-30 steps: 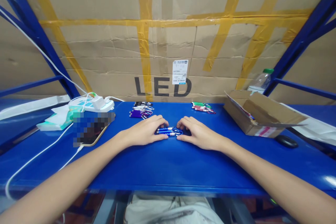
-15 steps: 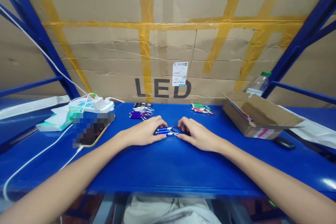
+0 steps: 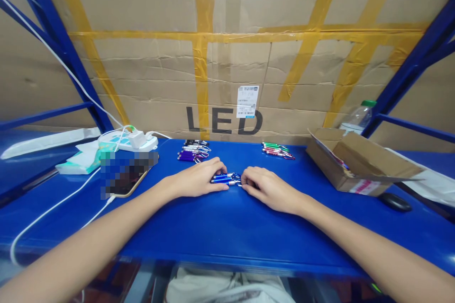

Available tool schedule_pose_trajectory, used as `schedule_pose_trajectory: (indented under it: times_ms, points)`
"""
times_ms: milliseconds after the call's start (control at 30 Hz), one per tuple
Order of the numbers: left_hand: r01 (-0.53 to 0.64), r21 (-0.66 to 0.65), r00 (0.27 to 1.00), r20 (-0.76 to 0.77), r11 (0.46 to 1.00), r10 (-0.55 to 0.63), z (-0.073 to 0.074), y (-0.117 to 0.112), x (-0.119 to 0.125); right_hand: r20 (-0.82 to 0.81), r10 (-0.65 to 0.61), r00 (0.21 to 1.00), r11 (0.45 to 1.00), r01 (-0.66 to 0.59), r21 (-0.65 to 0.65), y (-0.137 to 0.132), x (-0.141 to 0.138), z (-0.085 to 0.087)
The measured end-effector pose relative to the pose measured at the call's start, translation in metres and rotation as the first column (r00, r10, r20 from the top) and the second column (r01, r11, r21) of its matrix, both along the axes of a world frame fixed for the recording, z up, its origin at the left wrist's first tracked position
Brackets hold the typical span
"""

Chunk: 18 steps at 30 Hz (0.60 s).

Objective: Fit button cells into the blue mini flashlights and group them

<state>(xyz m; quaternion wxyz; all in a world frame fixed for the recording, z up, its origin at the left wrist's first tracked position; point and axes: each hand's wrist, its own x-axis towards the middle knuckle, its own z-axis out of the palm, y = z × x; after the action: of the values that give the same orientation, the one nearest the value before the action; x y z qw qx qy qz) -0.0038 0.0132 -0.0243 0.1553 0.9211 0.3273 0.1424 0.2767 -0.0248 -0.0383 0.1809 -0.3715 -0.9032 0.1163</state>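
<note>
Several blue keychain flashlights with metal carabiner clips lie side by side on the blue table. My left hand is closed round their left ends, thumb on the near side and fingers on the far side. My right hand has its fingers curled at the clip ends, its fingertips against the clips. Behind my left hand lies a group of purple, silver and black keychain flashlights. Green and red keychain flashlights form another group behind my right hand.
An open cardboard box stands at the right, with a black computer mouse and a plastic bottle by it. Leftward are a phone on a cable, a tissue pack and a power strip. A large carton forms the back wall.
My right hand's fingers have curled in more and drawn together at the clips. My left hand stays round the blue flashlights. The view has shifted slightly.
</note>
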Motion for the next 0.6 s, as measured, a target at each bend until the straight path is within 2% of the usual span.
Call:
schedule_pose_trajectory:
  times_ms: [233, 600]
  points:
    - [0.047, -0.059, 0.999, 0.027, 0.997, -0.045, 0.0042, 0.0011, -0.0026, 0.001, -0.035, 0.999, 0.999, 0.035, 0.019, -0.0031, 0.0002, 0.0025]
    - [0.001, -0.124, 0.999, 0.045, 0.992, 0.004, 0.0061, 0.0035, -0.0035, -0.016, -0.001, 1.000, 0.999, 0.002, 0.045, 0.0031, 0.0027, -0.0041]
